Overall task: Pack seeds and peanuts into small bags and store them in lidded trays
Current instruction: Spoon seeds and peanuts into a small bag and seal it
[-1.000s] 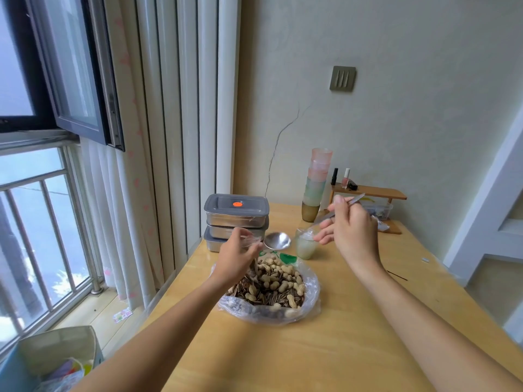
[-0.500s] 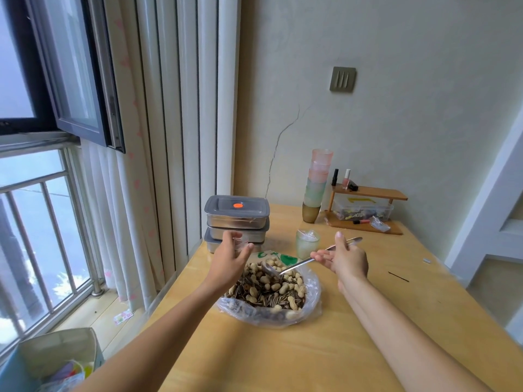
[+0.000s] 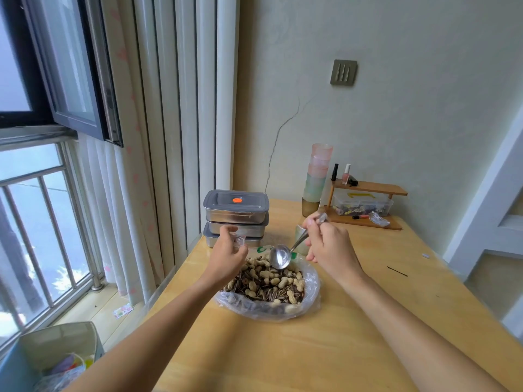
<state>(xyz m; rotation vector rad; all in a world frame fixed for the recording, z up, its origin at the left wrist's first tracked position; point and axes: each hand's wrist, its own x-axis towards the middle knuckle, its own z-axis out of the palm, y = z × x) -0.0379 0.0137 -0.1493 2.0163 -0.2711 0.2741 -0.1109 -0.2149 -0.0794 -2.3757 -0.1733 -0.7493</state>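
Right hand [image 3: 331, 247], fingers clenched on a shiny metal spoon [image 3: 280, 257], hovers over loose, light peanuts and striped seeds [image 3: 266, 284] in a floppy clear sack [image 3: 308, 295] on the wooden table [image 3: 283, 349]; left hand [image 3: 226, 254] pinches what seems a flimsy small clear bag [image 3: 237, 240], best gripped at its rim.

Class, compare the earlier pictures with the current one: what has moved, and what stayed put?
The right hand, holding the spoon throughout, dipped it into the peanut and seed pile, then lifted it; its bowl is now at the pile's far edge, looking empty. Nothing was taken or released. The left hand still pinches a small clear item over the pile; the trays stayed stacked.
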